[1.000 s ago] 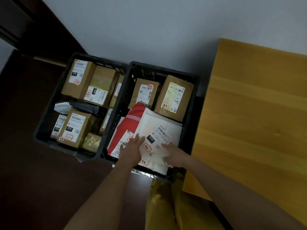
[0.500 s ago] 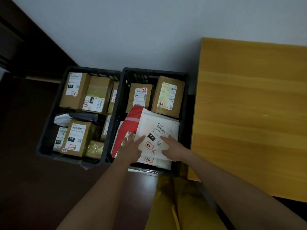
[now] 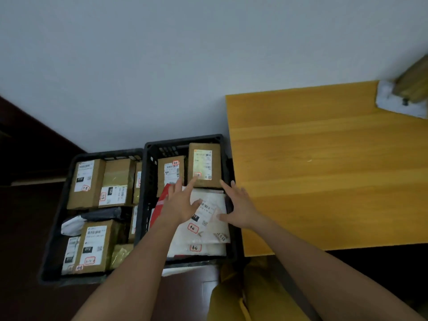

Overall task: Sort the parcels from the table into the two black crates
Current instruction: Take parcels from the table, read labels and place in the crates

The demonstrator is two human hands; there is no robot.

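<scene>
Where both hands hover, white parcel (image 3: 209, 218) w/ label, crumpled.

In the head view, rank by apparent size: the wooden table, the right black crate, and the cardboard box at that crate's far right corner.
1. Wooden table, largest.
2. Right black crate, partly hidden by the arms.
3. Cardboard box, plainly smallest.

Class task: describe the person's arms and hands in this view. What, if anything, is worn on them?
Both forearms are bare, with no sleeve in view. The left hand and right hand wear no gloves, and no watch, ring or bracelet is visible.
</scene>
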